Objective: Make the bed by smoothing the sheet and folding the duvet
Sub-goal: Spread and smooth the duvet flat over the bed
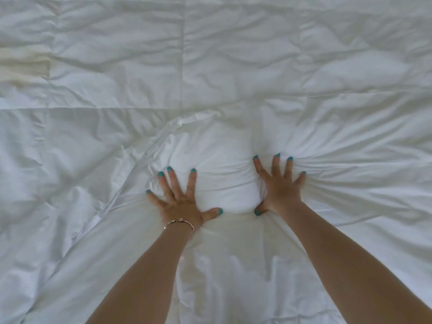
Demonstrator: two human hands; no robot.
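I'm in the smoothing step, my left hand and right hand spread flat, gripping nothing, pressing the white duvet that covers the bed, and next I'd judge sweeping creases outward toward nine and three o'clock.

Both arms outstretched, left hand and right hand flat, fingers splayed.
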